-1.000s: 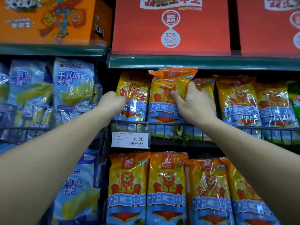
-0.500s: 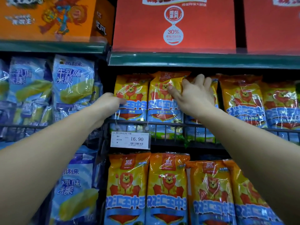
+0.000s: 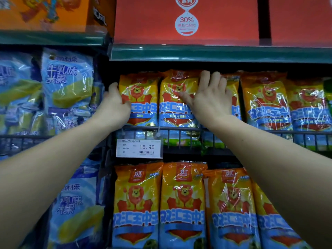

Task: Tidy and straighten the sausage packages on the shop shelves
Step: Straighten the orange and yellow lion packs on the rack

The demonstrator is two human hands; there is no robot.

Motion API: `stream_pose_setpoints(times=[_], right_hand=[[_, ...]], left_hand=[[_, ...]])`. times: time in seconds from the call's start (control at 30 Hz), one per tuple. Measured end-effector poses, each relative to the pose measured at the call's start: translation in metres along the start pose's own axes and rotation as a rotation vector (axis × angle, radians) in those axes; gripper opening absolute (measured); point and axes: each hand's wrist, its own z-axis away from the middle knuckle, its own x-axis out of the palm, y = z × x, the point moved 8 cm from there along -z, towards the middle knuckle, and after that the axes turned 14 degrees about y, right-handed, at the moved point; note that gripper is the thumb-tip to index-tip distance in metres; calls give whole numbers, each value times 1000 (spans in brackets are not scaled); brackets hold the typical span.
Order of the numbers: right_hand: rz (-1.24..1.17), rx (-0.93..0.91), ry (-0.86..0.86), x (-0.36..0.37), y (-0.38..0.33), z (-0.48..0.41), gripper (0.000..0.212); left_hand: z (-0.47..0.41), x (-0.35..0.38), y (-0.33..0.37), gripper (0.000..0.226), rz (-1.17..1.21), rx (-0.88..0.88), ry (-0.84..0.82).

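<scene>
Yellow-orange sausage packages with a lion picture stand in a row behind a wire rail [image 3: 179, 128] on the middle shelf. My left hand [image 3: 115, 105] grips the left edge of the leftmost package [image 3: 142, 97], thumb on its front. My right hand [image 3: 208, 97] lies flat with straight fingers on the second package [image 3: 174, 105], covering its right side and part of the package behind. More of the same packages [image 3: 265, 101] stand to the right, upright. A lower row of these packages [image 3: 181, 203] fills the shelf below.
Blue corn-flavoured packages [image 3: 66, 81] fill the bay to the left. Red boxes [image 3: 186, 20] and an orange box [image 3: 45, 13] sit on the green top shelf [image 3: 215, 53]. A price tag [image 3: 139, 148] reading 16.90 hangs from the rail.
The second package, lifted and tilted a second ago, now stands upright in the row. My right hand has gone from gripping it to lying flat on it. My left hand shifted onto the leftmost package's edge.
</scene>
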Motion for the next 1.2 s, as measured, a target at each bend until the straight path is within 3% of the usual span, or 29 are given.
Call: stream_pose_setpoints(times=[0.1, 0.23, 0.37, 0.6, 0.8, 1.03, 1.2], right_hand=[[40, -42, 0, 0, -2, 1, 69], [91, -140, 3, -3, -8, 0, 56], [99, -176, -38, 3, -9, 0, 58], [66, -136, -181, 14, -5, 8, 63], [-57, -128, -266, 10, -1, 17, 66], [-174, -251, -73, -22, 3, 34, 54], [-107, -277, -249, -10, 7, 43, 62]], left_hand=[[8, -4, 15, 65, -98, 142, 33], [16, -3, 36, 58, -248, 397, 110], [30, 16, 48, 65, -372, 599, -6], [37, 37, 38, 76, -599, 567, -229], [41, 38, 38, 67, -599, 567, -242], [53, 34, 53, 70, -562, 696, -171], [54, 43, 59, 74, -577, 688, -211]])
